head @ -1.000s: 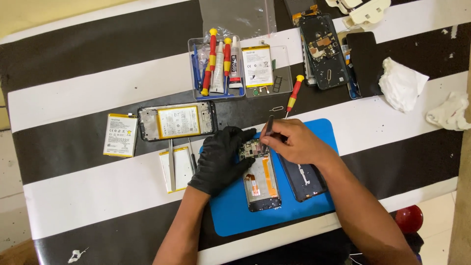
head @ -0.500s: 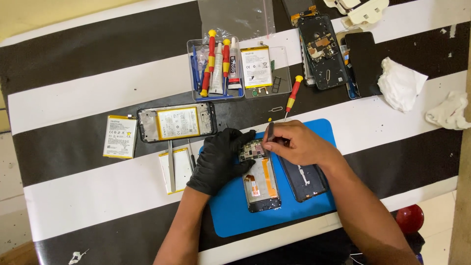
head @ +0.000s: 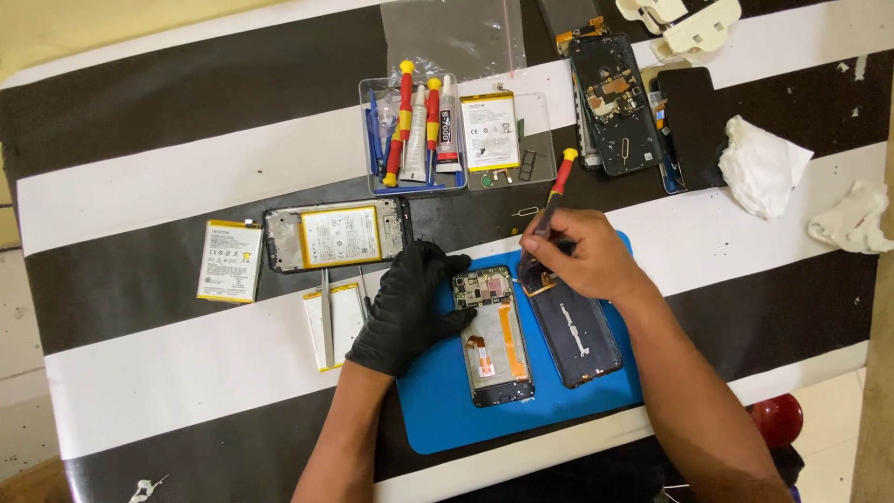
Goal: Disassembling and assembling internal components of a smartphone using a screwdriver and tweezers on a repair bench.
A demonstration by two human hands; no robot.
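A black glove is worn on the left hand [head: 408,307]; the right hand [head: 577,256] and both forearms are left bare.

Black-and-white striped table [head: 140,186], speckled floor [head: 14,373]

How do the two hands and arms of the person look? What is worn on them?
The left hand wears a black glove that covers it fully and ends at the wrist. The right hand is bare, with no glove. Both forearms are uncovered: no sleeve shows on either arm in the head view. I see no watch, ring or bracelet on them.
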